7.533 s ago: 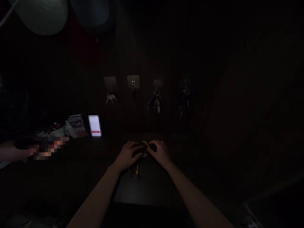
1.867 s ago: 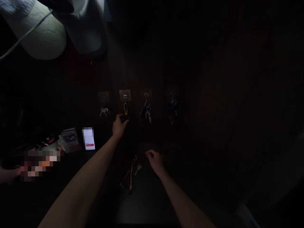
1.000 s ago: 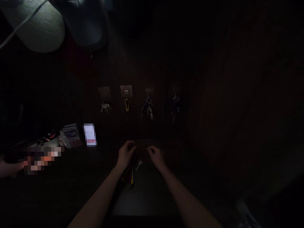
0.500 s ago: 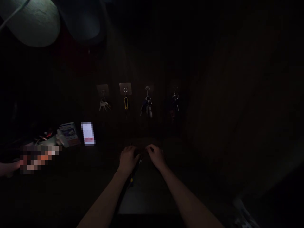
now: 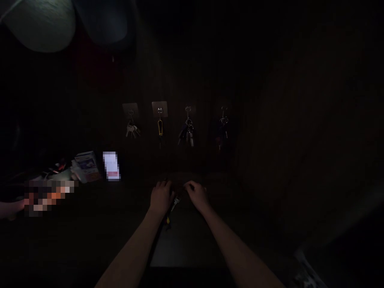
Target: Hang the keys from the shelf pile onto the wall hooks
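Observation:
In the dim head view my left hand (image 5: 162, 197) is curled, palm down, over the dark surface. A silver key (image 5: 175, 203) sticks out at its thumb side and points down-left. Below it, beside my left wrist, shows a small yellow piece (image 5: 168, 220) with something dark under it. The rest of the bunch is hidden beneath the hand. My right hand (image 5: 197, 196) is just to the right, its thumb and index finger brought together towards the key. What its fingertips hold, if anything, is too dark to make out.
Key bunches (image 5: 132, 129) hang from wall hooks (image 5: 160, 110) ahead, one with a yellow loop (image 5: 160, 128). To the left are a lit phone (image 5: 111, 166), small boxes (image 5: 87, 166) and another person's arm (image 5: 12, 210). Caps (image 5: 42, 28) hang at upper left.
The silver key between my hands now shows at fuller length beside my left thumb. Both hands stay in nearly the same place; the whole view has shifted slightly.

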Motion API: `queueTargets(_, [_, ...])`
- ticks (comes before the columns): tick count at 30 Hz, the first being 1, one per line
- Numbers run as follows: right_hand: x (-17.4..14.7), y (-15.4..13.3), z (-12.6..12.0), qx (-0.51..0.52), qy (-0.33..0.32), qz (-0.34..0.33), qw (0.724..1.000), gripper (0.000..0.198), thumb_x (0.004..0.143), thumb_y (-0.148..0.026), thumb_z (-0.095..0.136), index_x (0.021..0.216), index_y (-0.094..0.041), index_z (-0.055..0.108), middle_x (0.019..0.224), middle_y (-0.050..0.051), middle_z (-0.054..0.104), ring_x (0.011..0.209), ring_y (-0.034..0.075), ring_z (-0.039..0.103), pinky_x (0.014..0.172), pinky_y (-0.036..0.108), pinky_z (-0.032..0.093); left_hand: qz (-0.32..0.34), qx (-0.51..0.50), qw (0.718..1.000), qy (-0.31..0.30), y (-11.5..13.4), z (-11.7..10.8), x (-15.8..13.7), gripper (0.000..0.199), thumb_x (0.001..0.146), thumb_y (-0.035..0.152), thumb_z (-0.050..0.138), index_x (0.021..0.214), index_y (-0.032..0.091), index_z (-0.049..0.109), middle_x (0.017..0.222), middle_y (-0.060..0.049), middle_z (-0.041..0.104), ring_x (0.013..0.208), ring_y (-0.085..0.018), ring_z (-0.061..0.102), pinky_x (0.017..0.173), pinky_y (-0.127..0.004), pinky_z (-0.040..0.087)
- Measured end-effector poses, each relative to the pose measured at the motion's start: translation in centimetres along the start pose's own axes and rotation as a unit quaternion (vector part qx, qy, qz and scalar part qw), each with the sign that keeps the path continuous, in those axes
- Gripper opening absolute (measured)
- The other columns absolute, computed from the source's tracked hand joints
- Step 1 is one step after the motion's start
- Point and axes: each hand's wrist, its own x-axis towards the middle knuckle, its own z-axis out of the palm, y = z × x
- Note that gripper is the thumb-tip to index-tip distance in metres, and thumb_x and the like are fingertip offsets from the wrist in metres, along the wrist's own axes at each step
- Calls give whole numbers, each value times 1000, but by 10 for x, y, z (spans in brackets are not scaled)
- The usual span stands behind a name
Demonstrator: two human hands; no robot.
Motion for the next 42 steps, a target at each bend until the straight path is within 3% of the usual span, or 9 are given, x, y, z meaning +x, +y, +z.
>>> queueTargets(5, [-4, -3, 3, -49, 13, -41, 998, 20, 83, -28, 47, 82, -26, 67, 92, 1, 66, 93, 18, 56, 83, 32, 35, 10, -37, 999, 5, -3, 1, 1, 15, 82, 21, 45, 92, 20, 57, 98, -8, 63, 93, -22, 53, 79, -32, 40])
queueTargets(12, [-12, -11, 8, -122, -6, -140, 983, 16, 75, -37, 61, 83, -25, 67, 109, 7, 56, 103, 23, 46, 87, 40, 32, -7, -87, 996, 10, -8, 6, 2, 20, 84, 22, 43, 99, 19, 57, 99, -8, 64, 93, -21, 54, 82, -32, 39])
queueTargets(17, [-10, -9, 10, -125, -36, -144, 981, 9, 76, -27, 58, 81, -23, 65, 108, 6, 56, 103, 22, 46, 86, 38, 32, -14, -137, 990, 12, -11, 6, 1, 19, 85, 22, 44, 97, 20, 58, 98, -6, 64, 92, -19, 55, 81, -30, 40])
queueTargets(21, [-6, -5, 11, -70, -7, -112, 991, 10, 76, -21, 55, 74, -22, 65, 101, 4, 60, 98, 21, 49, 84, 36, 34, -31, -127, 991, 24, -12, 3, -1, 21, 85, 24, 43, 97, 20, 59, 96, -7, 65, 90, -20, 56, 79, -31, 40])
queueTargets(25, [-3, -6, 7, 60, 30, -106, 992, 12, 76, -23, 53, 71, -21, 64, 84, 3, 64, 87, 18, 55, 81, 32, 39, -13, -141, 989, 38, -11, 1, -3, 25, 86, 24, 40, 98, 21, 62, 100, -6, 65, 95, -21, 55, 81, -33, 40])
queueTargets(30, [-3, -16, 0, 221, -1, -75, 972, 19, 75, -35, 52, 71, -20, 63, 72, 0, 65, 75, 16, 59, 73, 27, 43, 7, -197, 980, 25, -4, -4, -2, 29, 84, 20, 40, 97, 23, 66, 98, -4, 68, 96, -20, 57, 89, -35, 38])
queueTargets(36, [-4, -20, -4, 260, -2, -47, 965, 19, 72, -37, 55, 72, -19, 62, 75, 0, 67, 78, 17, 60, 75, 27, 43, 17, -235, 972, 25, -1, -5, -1, 28, 81, 20, 43, 95, 24, 67, 98, -3, 69, 97, -20, 58, 94, -38, 35])
queueTargets(42, [-3, -19, -2, 263, 1, -40, 964, 20, 72, -38, 53, 70, -19, 61, 72, 0, 65, 76, 17, 60, 75, 28, 43, 25, -291, 954, 68, -3, -5, 0, 24, 84, 30, 46, 85, 22, 68, 88, -3, 70, 89, -19, 60, 88, -34, 40])
